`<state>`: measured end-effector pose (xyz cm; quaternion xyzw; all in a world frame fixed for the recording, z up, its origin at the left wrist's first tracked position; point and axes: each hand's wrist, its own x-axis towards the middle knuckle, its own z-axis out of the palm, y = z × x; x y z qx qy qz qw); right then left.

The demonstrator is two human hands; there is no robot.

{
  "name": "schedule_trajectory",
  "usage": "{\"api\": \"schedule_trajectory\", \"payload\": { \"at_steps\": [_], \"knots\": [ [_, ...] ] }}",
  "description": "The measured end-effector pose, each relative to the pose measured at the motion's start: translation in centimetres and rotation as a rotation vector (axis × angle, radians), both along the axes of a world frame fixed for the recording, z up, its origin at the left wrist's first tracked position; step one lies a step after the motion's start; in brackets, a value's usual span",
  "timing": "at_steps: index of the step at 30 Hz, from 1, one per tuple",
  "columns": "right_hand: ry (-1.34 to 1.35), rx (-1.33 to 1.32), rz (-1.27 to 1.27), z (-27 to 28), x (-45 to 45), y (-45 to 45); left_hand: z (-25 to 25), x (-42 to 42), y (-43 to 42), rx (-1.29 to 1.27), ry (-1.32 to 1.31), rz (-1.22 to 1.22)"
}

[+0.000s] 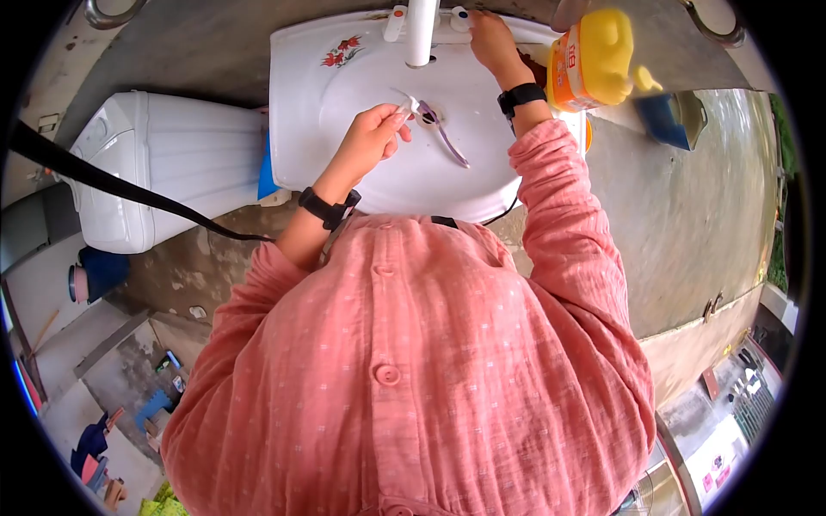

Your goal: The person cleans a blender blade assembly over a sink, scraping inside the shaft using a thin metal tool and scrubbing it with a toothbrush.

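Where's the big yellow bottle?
In the head view, the yellow bottle is at the upper right, by the right edge of the sink, just right of the person's right hand.

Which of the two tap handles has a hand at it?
The right tap handle, dark-marked: the right hand is at it. The left tap handle, red-marked, across the white spout, has no hand at it.
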<state>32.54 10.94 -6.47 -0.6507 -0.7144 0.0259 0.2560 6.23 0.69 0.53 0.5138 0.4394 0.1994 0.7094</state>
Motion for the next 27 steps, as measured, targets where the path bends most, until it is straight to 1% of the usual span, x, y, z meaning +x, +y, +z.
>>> {"api": "schedule_trajectory", "payload": {
  "at_steps": [2,4,5,6,7,10,12,13,15,16,18,19,21,25,27],
  "knots": [
    [-0.001,-0.006,-0.009,0.1,-0.1,-0.4,-0.2,1.0,0.3,-0.036,-0.038,0.017],
    [0.02,0.1,-0.01,0.1,-0.4,-0.8,-0.2,1.7,0.7,-0.072,-0.075,0.039],
    [0.021,0.101,-0.014,0.1,-0.5,-1.0,0.1,2.0,0.9,-0.135,-0.073,0.043],
    [0.059,0.059,-0.042,0.4,-0.8,-1.6,0.2,2.2,1.1,-0.198,-0.071,0.048],
    [0.098,0.017,-0.072,0.7,-1.0,-2.1,0.1,2.4,1.2,-0.196,-0.07,0.044],
    [0.117,0.019,-0.107,0.6,-1.3,-3.1,0.1,2.7,1.4,-0.237,-0.016,0.063],
    [0.138,0.009,-0.123,0.5,-1.4,-4.0,0.2,2.5,1.7,-0.354,0.01,0.039],
    [0.157,0.001,-0.137,0.5,-1.4,-4.3,-0.1,2.2,1.8,-0.356,0.012,0.036],
    [0.162,0.011,-0.138,0.5,-1.5,-4.8,-1.3,1.6,1.8,-0.553,-0.212,0.046],
    [0.164,0.023,-0.139,0.6,-1.5,-5.0,-1.9,1.3,2.0,-0.556,-0.208,0.042],
    [0.189,0.023,-0.13,0.9,-1.5,-5.3,-2.6,1.1,2.3,-0.863,-0.487,0.044],
    [0.212,0.025,-0.114,1.0,-1.5,-5.4,-2.7,0.9,2.2,-0.867,-0.485,0.04],
    [0.221,0.004,-0.117,1.0,-1.5,-5.5,-2.4,0.8,1.8,-1.153,-0.665,0.13],
    [0.268,-0.031,-0.156,1.0,-1.9,-5.8,-0.9,0.5,0.7,-1.092,-0.588,0.17],
    [0.267,-0.046,-0.166,1.0,-2.0,-5.8,-0.9,0.2,0.4,-1.051,-0.603,0.113]
  ]
}}
